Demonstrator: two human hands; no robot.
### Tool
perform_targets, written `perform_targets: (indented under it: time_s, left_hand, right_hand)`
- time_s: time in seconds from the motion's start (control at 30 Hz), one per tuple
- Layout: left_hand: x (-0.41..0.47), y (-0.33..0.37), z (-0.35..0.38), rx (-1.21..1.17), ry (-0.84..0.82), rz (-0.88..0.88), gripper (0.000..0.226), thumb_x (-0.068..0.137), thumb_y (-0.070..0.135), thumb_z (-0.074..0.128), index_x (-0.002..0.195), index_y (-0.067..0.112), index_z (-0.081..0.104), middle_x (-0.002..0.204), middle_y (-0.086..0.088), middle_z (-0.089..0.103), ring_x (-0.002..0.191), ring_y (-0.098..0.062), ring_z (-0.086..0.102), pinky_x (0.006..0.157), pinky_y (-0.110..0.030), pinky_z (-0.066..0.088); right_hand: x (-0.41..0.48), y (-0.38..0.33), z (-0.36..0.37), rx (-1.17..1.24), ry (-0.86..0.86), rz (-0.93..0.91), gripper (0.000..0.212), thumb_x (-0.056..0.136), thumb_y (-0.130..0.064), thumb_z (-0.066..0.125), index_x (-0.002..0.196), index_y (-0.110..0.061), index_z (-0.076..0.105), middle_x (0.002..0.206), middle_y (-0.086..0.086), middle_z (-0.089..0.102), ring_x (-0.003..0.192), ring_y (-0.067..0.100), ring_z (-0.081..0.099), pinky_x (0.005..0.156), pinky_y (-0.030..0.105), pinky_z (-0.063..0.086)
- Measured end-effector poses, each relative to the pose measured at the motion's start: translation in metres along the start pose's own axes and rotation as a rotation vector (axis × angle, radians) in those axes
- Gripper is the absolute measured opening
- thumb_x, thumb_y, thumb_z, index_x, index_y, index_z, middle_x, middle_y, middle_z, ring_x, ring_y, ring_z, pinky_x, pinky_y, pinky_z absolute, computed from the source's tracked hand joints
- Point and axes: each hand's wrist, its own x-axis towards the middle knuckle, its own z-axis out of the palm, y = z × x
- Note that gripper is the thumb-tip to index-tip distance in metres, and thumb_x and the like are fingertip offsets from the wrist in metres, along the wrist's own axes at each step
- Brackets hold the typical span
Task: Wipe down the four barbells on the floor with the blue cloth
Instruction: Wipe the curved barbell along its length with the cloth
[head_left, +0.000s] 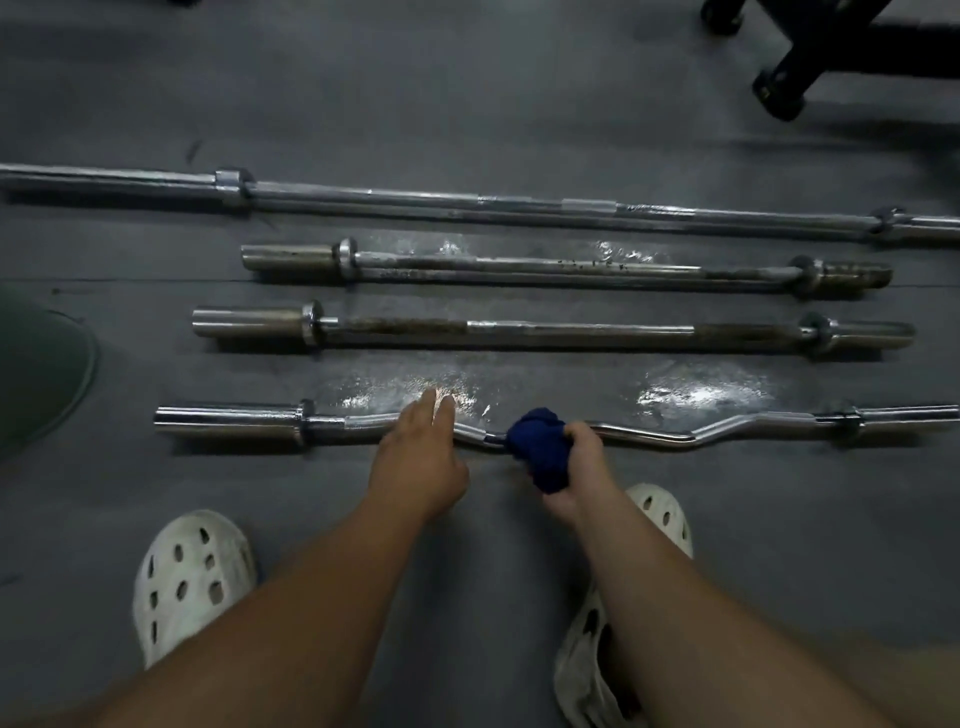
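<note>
- Two white perforated clogs stand on the grey floor (467, 104) on the near side of the curl bar (228, 419): the left clog (192, 582) is in full view, while the right clog (660, 512) is partly hidden behind the right forearm.
- Both bare forearms reach forward from the bottom edge toward the curl bar, which lies crosswise and is the nearest of the four barbells.
- The left hand (421, 457) rests across the curl bar left of its middle, fingers straight and together, their tips just past the bar on the far side. It grips nothing.
- The right hand (576, 467) has its fingers curled round the blue cloth (535, 447), which is bunched over the middle dip of the curl bar and touches it.
- Just beyond the curl bar, shiny wet patches (395, 389) show on the floor, one behind each hand's side of the shaft.
- The rusty short barbell (571, 332) lies parallel behind those patches, with brown stretches at both ends of its shaft.
- The speckled short barbell (519, 267) lies one row farther, with more wet sheen beside it.
- The long barbell (415, 200) lies farthest, and both its ends run out of view.
- A green rounded shape (41, 374) sits to the left of the curl bar's left sleeve, at the edge of view. What it is cannot be told.
- A black equipment base (810, 67) stands far beyond the curl bar, on its right side.
</note>
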Motion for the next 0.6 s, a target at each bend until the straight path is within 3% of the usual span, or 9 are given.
perform_targets:
  time_s: [0.07, 0.17, 0.27, 0.37, 0.43, 0.5, 0.53, 0.6]
  left_hand:
    - [0.011, -0.015, 0.007, 0.003, -0.024, -0.013, 0.082, 0.089, 0.031, 0.056, 0.157, 0.018, 0.012, 0.166, -0.006, 0.002, 0.152, -0.025, 0.006, 0.119, -0.043, 0.023]
    - [0.026, -0.038, 0.019, -0.021, -0.05, -0.024, 0.081, 0.089, 0.031, 0.056, 0.157, 0.018, 0.013, 0.166, -0.007, 0.003, 0.152, -0.026, 0.007, 0.12, -0.044, 0.021]
    - [0.032, -0.06, 0.032, 0.009, -0.068, 0.001, 0.081, 0.09, 0.031, 0.056, 0.157, 0.017, 0.012, 0.166, -0.007, 0.003, 0.151, -0.025, 0.007, 0.121, -0.039, 0.018]
    - [0.033, -0.076, 0.039, 0.054, -0.08, 0.02, 0.084, 0.084, 0.028, 0.059, 0.156, 0.016, 0.017, 0.165, -0.007, 0.009, 0.151, -0.026, 0.011, 0.121, -0.04, 0.022]
    - [0.033, -0.083, 0.042, 0.077, -0.074, 0.053, 0.085, 0.078, 0.025, 0.061, 0.155, 0.012, 0.025, 0.164, -0.01, 0.016, 0.15, -0.029, 0.018, 0.118, -0.045, 0.028]
    - [0.034, -0.089, 0.044, 0.092, -0.058, 0.097, 0.087, 0.072, 0.02, 0.064, 0.152, 0.009, 0.033, 0.161, -0.013, 0.025, 0.147, -0.033, 0.027, 0.115, -0.049, 0.034]
    - [0.034, -0.092, 0.044, 0.096, -0.056, 0.113, 0.087, 0.07, 0.02, 0.065, 0.151, 0.008, 0.034, 0.16, -0.013, 0.028, 0.146, -0.034, 0.029, 0.113, -0.05, 0.036]
    - [0.033, -0.094, 0.043, 0.103, -0.056, 0.13, 0.088, 0.071, 0.02, 0.065, 0.152, 0.009, 0.033, 0.161, -0.012, 0.026, 0.146, -0.033, 0.028, 0.113, -0.05, 0.036]
  right_hand:
    - [0.024, 0.006, 0.009, -0.184, 0.155, -0.142, 0.022, 0.088, -0.022, 0.055, 0.102, -0.008, 0.064, 0.091, 0.01, 0.067, 0.07, 0.022, 0.061, 0.052, 0.025, 0.045]
    - [0.059, 0.022, 0.013, -0.727, 0.378, -0.516, 0.021, 0.087, -0.02, 0.061, 0.103, -0.008, 0.067, 0.133, 0.015, 0.053, 0.107, 0.026, 0.057, 0.089, 0.031, 0.047]
    - [0.075, 0.048, 0.017, -1.147, 0.317, -0.714, 0.053, 0.085, -0.019, 0.062, 0.135, -0.007, 0.05, 0.159, 0.017, 0.02, 0.144, 0.029, 0.025, 0.118, 0.032, 0.02]
    - [0.072, 0.091, 0.038, -1.378, 0.122, -0.76, 0.08, 0.084, -0.01, 0.056, 0.154, -0.005, 0.019, 0.163, 0.016, 0.004, 0.15, 0.03, 0.0, 0.12, 0.032, -0.002]
    - [0.068, 0.109, 0.054, -1.424, 0.012, -0.808, 0.081, 0.084, -0.005, 0.054, 0.155, -0.009, 0.015, 0.164, 0.013, 0.003, 0.15, 0.029, 0.001, 0.121, 0.032, 0.001]
    - [0.075, 0.1, 0.05, -1.495, -0.067, -0.888, 0.075, 0.085, -0.006, 0.054, 0.154, -0.015, 0.025, 0.163, 0.01, 0.015, 0.149, 0.027, 0.014, 0.121, 0.036, 0.016]
    - [0.081, 0.089, 0.04, -1.524, -0.059, -0.911, 0.071, 0.084, -0.006, 0.055, 0.151, -0.018, 0.033, 0.159, 0.008, 0.025, 0.145, 0.026, 0.025, 0.118, 0.038, 0.026]
    - [0.089, 0.073, 0.019, -1.486, 0.138, -0.921, 0.064, 0.079, -0.004, 0.056, 0.141, -0.018, 0.047, 0.148, 0.005, 0.045, 0.136, 0.026, 0.042, 0.107, 0.041, 0.04]
